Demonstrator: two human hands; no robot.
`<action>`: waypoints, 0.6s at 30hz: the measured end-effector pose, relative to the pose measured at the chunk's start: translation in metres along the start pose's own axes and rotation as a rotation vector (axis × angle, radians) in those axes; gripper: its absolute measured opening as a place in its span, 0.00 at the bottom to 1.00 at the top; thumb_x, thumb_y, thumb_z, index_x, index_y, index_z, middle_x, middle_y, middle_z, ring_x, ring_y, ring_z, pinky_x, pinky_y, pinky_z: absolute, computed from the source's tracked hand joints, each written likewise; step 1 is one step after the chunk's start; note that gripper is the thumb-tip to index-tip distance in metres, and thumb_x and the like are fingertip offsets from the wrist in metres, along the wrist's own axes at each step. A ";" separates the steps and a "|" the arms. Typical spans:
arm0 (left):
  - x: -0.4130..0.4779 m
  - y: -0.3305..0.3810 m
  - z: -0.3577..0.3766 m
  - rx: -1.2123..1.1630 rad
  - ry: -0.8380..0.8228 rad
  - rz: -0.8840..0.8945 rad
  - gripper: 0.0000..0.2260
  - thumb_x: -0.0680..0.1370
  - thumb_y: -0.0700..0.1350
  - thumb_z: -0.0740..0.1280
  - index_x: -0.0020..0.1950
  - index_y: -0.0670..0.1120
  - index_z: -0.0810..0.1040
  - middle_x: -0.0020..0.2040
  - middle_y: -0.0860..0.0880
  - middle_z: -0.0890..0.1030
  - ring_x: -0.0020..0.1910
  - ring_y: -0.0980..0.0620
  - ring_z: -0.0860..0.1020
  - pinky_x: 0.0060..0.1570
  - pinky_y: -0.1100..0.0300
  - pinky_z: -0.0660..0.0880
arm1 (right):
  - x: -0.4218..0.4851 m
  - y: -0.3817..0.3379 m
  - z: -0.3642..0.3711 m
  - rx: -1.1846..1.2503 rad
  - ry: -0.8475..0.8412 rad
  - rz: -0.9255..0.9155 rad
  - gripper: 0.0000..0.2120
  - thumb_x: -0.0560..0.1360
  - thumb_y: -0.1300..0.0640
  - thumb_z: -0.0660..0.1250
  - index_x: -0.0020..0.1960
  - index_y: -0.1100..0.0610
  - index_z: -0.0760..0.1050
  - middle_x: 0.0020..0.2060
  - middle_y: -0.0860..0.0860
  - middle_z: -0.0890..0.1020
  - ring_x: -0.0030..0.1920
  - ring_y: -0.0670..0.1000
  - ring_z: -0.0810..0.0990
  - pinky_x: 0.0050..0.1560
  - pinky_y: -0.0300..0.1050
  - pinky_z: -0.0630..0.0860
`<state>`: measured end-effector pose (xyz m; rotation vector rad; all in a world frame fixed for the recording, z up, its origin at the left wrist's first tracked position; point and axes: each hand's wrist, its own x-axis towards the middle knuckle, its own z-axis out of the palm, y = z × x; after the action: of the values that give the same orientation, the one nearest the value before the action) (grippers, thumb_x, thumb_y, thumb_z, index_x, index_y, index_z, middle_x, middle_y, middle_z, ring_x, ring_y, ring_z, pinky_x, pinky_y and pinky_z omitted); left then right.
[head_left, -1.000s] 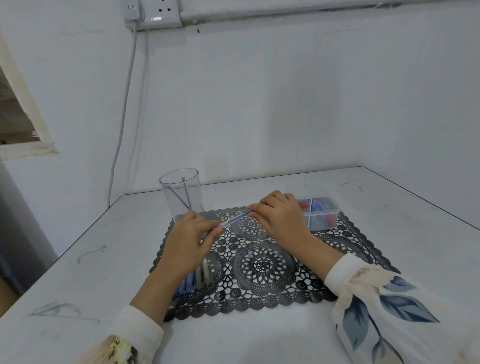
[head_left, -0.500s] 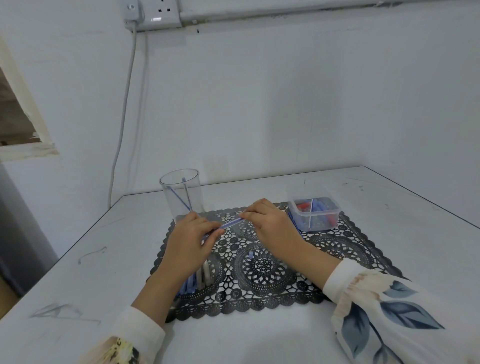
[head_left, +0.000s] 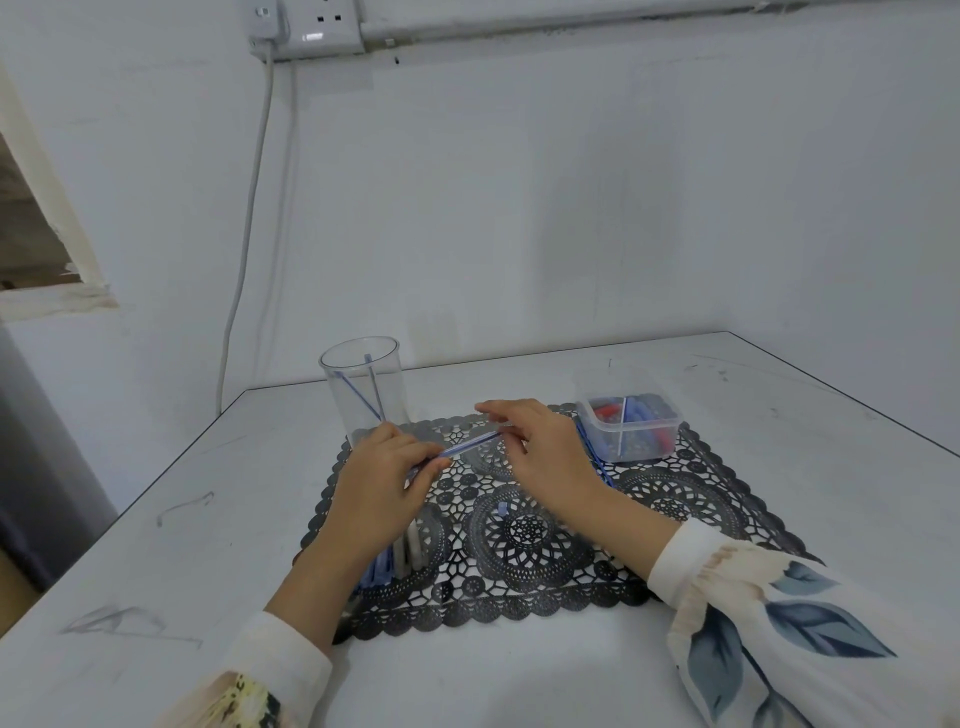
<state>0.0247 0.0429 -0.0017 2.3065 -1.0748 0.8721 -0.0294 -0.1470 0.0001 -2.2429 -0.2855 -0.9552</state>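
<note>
Inside the left hand (head_left: 382, 483) the blue stick (head_left: 470, 444) disappears.

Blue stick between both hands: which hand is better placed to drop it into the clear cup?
Left. The left hand pinches the blue stick right beside the clear cup; the right hand holds its other end farther away, nearer the plastic box.

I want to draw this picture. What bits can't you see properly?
Head view:
- Thin blue stick: both ends hidden in the left hand and right hand.
- White and blue pieces: partly covered by the left wrist.
- Small box: red and blue contents too blurred to name.
</note>
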 end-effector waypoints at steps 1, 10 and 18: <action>0.000 -0.001 0.000 -0.001 -0.001 -0.006 0.14 0.75 0.53 0.63 0.48 0.47 0.84 0.35 0.55 0.81 0.38 0.53 0.70 0.35 0.60 0.68 | 0.001 0.000 -0.002 0.000 0.001 0.024 0.21 0.73 0.72 0.61 0.61 0.55 0.77 0.51 0.53 0.80 0.52 0.50 0.79 0.55 0.45 0.77; 0.002 -0.004 -0.002 0.015 -0.003 -0.044 0.13 0.74 0.53 0.63 0.48 0.48 0.84 0.36 0.56 0.81 0.38 0.55 0.68 0.35 0.62 0.64 | 0.006 -0.014 -0.024 0.066 -0.185 0.256 0.07 0.75 0.59 0.67 0.50 0.52 0.82 0.35 0.49 0.83 0.33 0.43 0.76 0.39 0.35 0.73; 0.001 -0.006 -0.003 0.024 0.007 -0.062 0.12 0.74 0.52 0.64 0.47 0.48 0.84 0.36 0.55 0.81 0.39 0.55 0.68 0.37 0.59 0.65 | -0.002 -0.017 -0.015 -0.146 -0.694 0.271 0.10 0.70 0.52 0.73 0.50 0.53 0.83 0.41 0.49 0.84 0.41 0.45 0.80 0.43 0.35 0.75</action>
<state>0.0290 0.0477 0.0003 2.3417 -0.9894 0.8727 -0.0468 -0.1438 0.0145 -2.6009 -0.2055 -0.0330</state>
